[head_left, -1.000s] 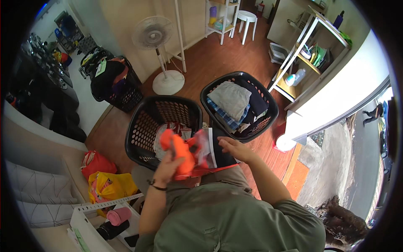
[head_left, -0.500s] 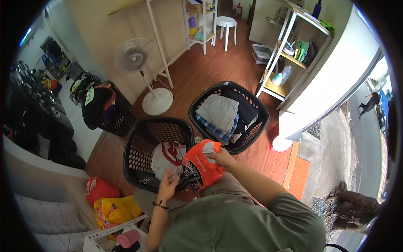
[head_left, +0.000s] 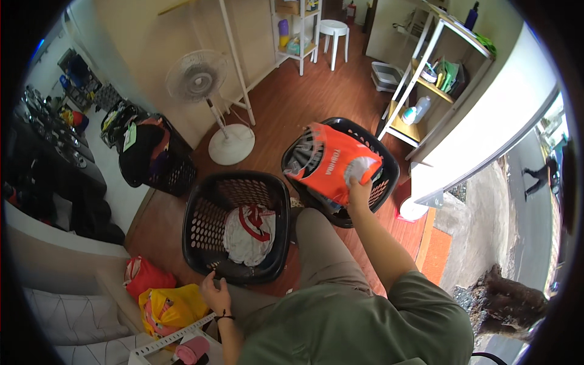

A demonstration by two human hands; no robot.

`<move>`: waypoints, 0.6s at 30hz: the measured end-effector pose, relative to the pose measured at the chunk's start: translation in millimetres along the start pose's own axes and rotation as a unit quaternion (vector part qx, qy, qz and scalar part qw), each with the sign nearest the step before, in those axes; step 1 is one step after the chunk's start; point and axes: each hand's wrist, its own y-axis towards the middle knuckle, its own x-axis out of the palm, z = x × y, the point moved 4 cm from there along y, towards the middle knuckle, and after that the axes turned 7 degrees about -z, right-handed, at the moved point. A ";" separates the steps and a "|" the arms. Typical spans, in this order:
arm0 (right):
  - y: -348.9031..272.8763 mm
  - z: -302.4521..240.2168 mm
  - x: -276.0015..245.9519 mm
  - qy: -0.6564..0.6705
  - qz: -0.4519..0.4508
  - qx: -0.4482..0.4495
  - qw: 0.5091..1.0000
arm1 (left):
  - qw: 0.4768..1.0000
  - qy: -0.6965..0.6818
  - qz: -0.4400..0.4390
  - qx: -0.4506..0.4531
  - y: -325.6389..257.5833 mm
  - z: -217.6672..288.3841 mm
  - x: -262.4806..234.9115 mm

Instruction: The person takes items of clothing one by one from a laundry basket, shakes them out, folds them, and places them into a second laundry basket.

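Observation:
An orange shirt (head_left: 336,159) with black and white print, seemingly folded, is gripped at its near right corner by my right hand (head_left: 359,191). It hangs over the right black laundry basket (head_left: 392,176), covering most of the clothes inside. White-and-red clothing (head_left: 250,236) lies in the bottom of the left black laundry basket (head_left: 236,176). My left hand (head_left: 216,294), wearing a dark bracelet, is held off the near left corner of that basket. Its fingers are apart and nothing is in them.
A white standing fan (head_left: 231,145) stands behind the left basket. Another full laundry basket (head_left: 173,173) is at far left. Red (head_left: 147,274) and yellow bags (head_left: 171,307) sit by my left arm. White shelving (head_left: 420,79) borders the right side, with a stool (head_left: 333,30) farther back.
My right hand has carried the orange shirt up and right, from beside the left basket to over the right one. My left hand has drawn back toward me, away from the left basket.

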 end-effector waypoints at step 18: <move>-228.1 212.2 221.6 -0.593 -0.733 -0.113 0.313 | 0.978 0.092 -0.123 0.138 51.0 -9.5 -12.7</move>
